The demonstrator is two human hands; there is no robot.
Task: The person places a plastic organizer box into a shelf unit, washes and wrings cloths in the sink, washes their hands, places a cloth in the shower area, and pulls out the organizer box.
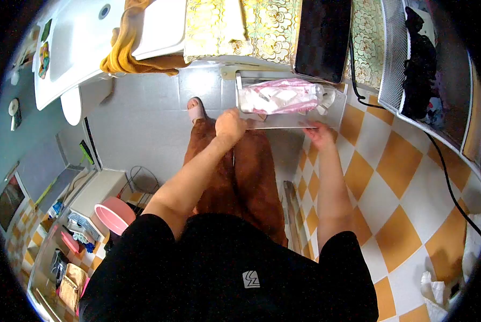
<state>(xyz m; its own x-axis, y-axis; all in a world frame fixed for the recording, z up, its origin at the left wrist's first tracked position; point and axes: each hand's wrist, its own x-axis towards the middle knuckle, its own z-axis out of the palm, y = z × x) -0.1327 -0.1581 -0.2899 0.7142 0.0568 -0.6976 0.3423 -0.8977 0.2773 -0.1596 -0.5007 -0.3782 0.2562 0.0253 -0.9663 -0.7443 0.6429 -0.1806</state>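
Note:
An open drawer (283, 123) juts out below the patterned counter (272, 27). A pink and white plastic package (280, 96) lies in it, with a small white item beside its right end. My left hand (231, 126) is closed on the drawer's front left corner. At the right part of the drawer front is my right hand (321, 134), its fingers spread and touching the front edge.
A dark flat appliance (323, 37) and a mesh basket (395, 64) of dark items stand on the counter. A yellow towel (123, 51) hangs by the white sink (74, 43). A pink basin (115, 214) stands lower left. The tiled wall (390, 198) is close on the right.

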